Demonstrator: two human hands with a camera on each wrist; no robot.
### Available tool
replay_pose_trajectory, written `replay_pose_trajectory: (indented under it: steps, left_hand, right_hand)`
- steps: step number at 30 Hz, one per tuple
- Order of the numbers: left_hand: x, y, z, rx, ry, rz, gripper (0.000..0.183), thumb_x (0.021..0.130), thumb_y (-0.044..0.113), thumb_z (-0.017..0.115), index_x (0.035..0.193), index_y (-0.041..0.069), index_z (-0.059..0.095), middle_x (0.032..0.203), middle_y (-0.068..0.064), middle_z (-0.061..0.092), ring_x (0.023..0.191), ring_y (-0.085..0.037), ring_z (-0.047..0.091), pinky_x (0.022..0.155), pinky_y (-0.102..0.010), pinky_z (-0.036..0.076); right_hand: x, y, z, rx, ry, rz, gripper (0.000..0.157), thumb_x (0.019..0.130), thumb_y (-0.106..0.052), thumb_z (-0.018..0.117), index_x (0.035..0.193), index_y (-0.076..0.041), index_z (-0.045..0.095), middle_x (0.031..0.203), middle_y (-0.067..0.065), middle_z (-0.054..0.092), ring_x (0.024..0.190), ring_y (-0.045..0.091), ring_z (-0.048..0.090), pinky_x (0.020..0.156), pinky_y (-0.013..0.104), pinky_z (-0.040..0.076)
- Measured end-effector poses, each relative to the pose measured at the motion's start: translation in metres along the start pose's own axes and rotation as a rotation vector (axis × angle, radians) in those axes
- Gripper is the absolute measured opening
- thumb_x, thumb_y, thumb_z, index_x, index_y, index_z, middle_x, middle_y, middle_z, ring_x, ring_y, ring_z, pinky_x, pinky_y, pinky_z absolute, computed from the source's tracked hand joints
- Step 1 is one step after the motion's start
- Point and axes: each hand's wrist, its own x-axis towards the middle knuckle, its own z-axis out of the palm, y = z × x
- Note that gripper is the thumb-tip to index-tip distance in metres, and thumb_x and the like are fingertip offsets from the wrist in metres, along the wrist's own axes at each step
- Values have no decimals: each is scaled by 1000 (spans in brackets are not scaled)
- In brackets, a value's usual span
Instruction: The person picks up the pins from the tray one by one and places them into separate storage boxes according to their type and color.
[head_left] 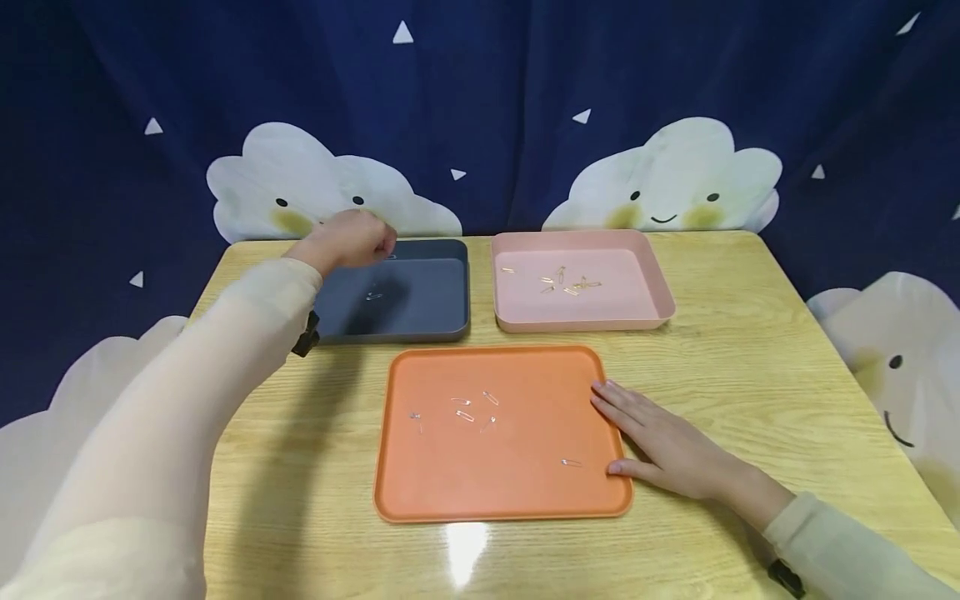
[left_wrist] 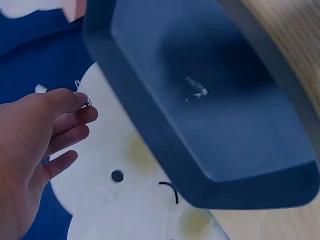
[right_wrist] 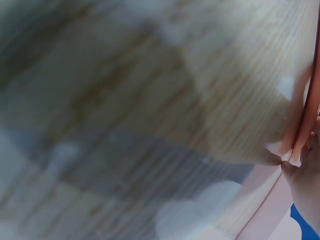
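Here, we have a thin silver-coloured metal safety pin [left_wrist: 79,85] pinched between the thumb and fingertips of our left hand [head_left: 348,239]. The left wrist view shows it clear of the rim of the deep rectangular dark grey-blue tray [head_left: 438,292], where at least one silver pin [head_left: 373,296] lies. If we are lowering it in, we do best to bring our fingertips well inside that rim and low over the bare floor before loosening the pinch, so the pin neither bounces nor tangles. We cannot tell whether its point is fastened, so a light grip seems wise.

Nearer us, our right hand [head_left: 660,437] rests on the edge of the shallow orange tray [head_left: 525,492], fingers extended, thumb apart; steadying suits the loose silver pins [head_left: 465,415] there. Beyond, gold-coloured pins [head_left: 561,276] lie in the pink tray [head_left: 626,292] on the pale wooden worktop [head_left: 735,333].
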Motion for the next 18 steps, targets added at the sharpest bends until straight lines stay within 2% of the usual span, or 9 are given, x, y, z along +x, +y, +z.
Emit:
replay_pose_trajectory:
  steps: [5,10,13,18]
  left_hand:
    - [10,3,15,25,-52,33,15,85,4,58,74,10,66,73,-5,66,68,-21,59,67,-37,51]
    - [11,4,19,1,-51,-5,15,89,6,55,86,6,70,86,-10,71,78,-25,65,75,-40,54]
    - [6,4,17,-7,-28,-29,14,89,7,57,92,4,70,92,-12,72,84,-27,67,79,-43,55]
    - [-9,13,18,2,60,-6,12,84,8,63,93,3,69,91,-12,73,87,-30,68,79,-46,55]
  right_hand:
    - [1,-1,0,1,9,-12,85,88,-50,62,153,-9,25,160,12,25,150,23,20,121,13,-3]
    - [3,-2,-1,14,4,-6,85,88,-50,62,153,-10,24,160,12,24,151,23,20,121,12,-3]
    - [4,-3,-1,17,2,-1,85,88,-50,62,153,-10,24,160,12,24,150,24,20,120,12,-4]
    - [2,-2,0,18,2,6,85,88,-50,63,153,-10,25,160,12,24,150,24,21,120,12,-3]
